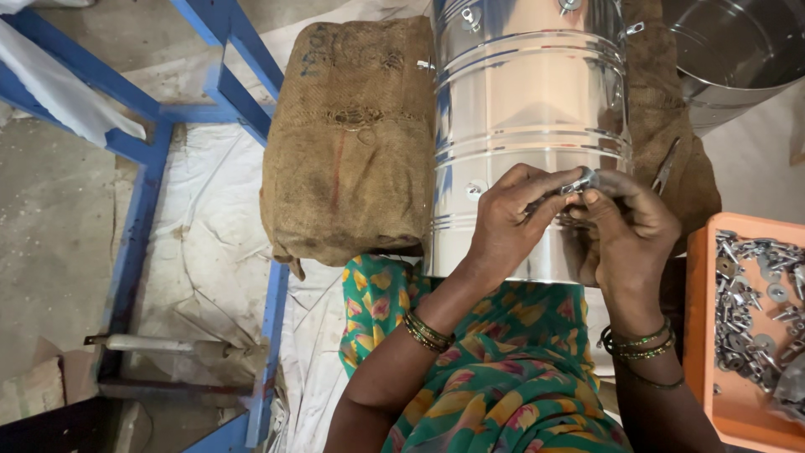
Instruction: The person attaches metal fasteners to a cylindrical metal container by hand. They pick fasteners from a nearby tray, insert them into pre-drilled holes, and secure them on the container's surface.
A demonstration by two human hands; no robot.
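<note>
A small metal clip (580, 182) is pinched between the fingertips of the left hand (506, 220) and right hand (627, 228), against a shiny steel drum (528, 101). A burlap sack (352, 134) is seen left; an orange tray (703, 335) of metal parts, right.

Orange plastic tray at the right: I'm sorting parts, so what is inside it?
The orange plastic tray holds a heap of small silver metal fittings and round washers. Its floor under the heap is covered, and the tray's right part runs out of frame.
</note>
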